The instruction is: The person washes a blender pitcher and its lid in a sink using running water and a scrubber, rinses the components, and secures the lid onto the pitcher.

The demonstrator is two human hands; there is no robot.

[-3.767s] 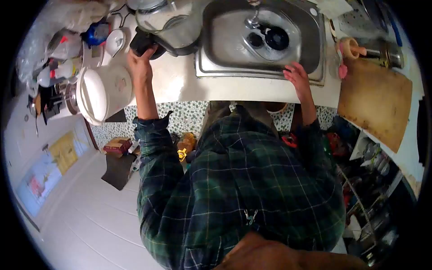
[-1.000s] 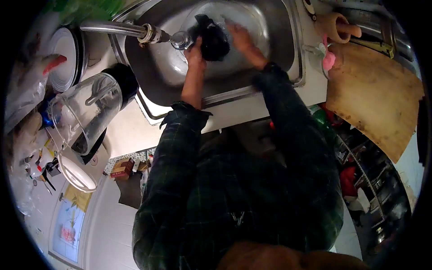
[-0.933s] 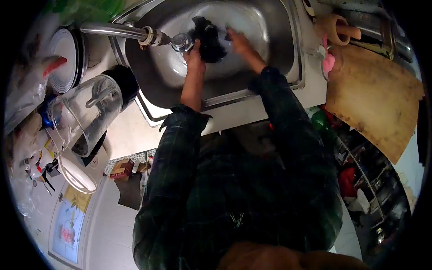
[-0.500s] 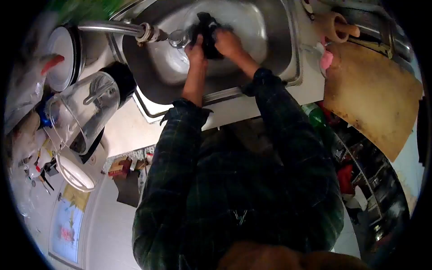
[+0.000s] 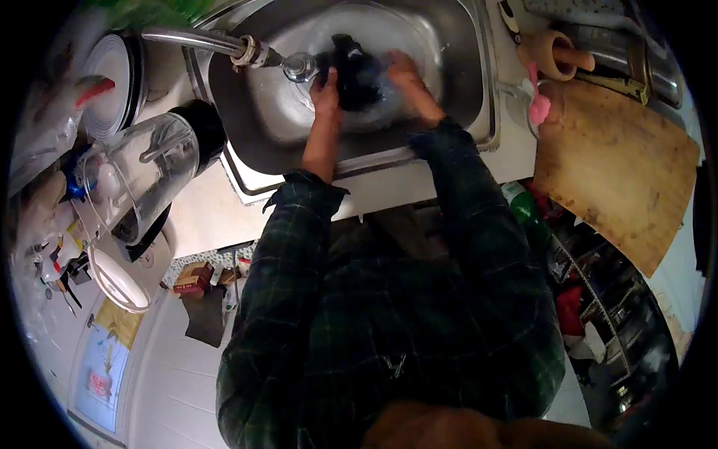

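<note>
A dark, soft-looking black cloth [image 5: 357,78] lies bunched over the bottom of the metal sink [image 5: 262,150]. At its left edge my left hand [image 5: 325,93] is closed on it, thumb up, just below the faucet's mouth. My right hand [image 5: 406,77] is on the cloth's right side, apart from most of it; its fingers are smeared by motion, so their closing is unclear. Above the left of the basin hangs the metal faucet [image 5: 224,43], its round end close to the cloth. The sink bottom around the cloth looks wet and shiny.
To the left, a clear blender jar [image 5: 161,161] lies on the counter near a round lid [image 5: 112,86]. At right are a wooden mortar [image 5: 547,54] with its pestle, a pink thing [image 5: 538,108] and a wooden board [image 5: 613,168]. A green bottle [image 5: 523,206] stands below the counter.
My right hand has moved right, away from the cloth it was gripping. The cloth has spread out more, while my left hand stays at its left edge.
</note>
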